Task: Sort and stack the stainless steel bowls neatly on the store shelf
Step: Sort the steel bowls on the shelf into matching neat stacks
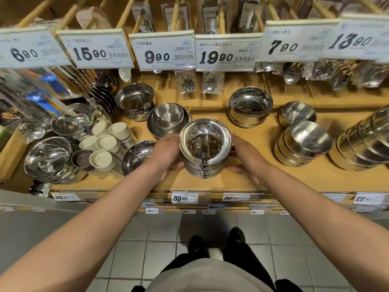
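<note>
A: Steel, shiny everywhere. The stack of bowls (205, 148) stands on the wooden shelf (242, 178), near its front edge, in the middle of the view.

B: And the hands?

A: The left hand (168, 153) is at 9 o'clock of the stack, its fingers curled around the side, the thumb low against the lower rims. The right hand (246, 157) is at 3 o'clock, its palm facing the stack, fingers rather straight; the thumb lies low near the base. Whether this palm really touches the bowls, I cannot tell.

B: What is around it?

A: At 11 o'clock, just beside, a small bowl sits inside a wider bowl (168, 121). Further at 11 o'clock is a deep bowl with a label (135, 102). At 1 o'clock stands another deep bowl pile (250, 107). At 3 o'clock, well apart, a tilted stack (303, 144). At 9 o'clock, white-capped shakers (105, 144). Above hang price tags (163, 51).
</note>
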